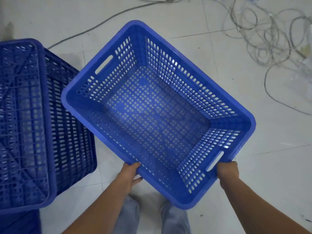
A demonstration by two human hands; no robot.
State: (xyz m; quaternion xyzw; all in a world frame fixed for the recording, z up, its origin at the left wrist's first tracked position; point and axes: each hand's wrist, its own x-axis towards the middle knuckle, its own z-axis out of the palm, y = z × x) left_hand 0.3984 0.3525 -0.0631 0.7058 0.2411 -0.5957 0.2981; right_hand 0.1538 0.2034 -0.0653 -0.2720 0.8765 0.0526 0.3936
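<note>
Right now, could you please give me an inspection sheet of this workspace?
Surface: pale tiled floor, with a few dark specks.
Job's things: one blue crate, perforated and empty, held open side up above the floor.
Clutter: an overturned crate of the same blue at the left, bottom up.
Hands: the left hand grips the crate's near long rim; the right hand grips the rim beside the end handle slot.
Cables: loose grey cables tangled on the floor at upper right, one running off to the upper left.
Surroundings: the person's pale trouser legs below the crate.
</note>
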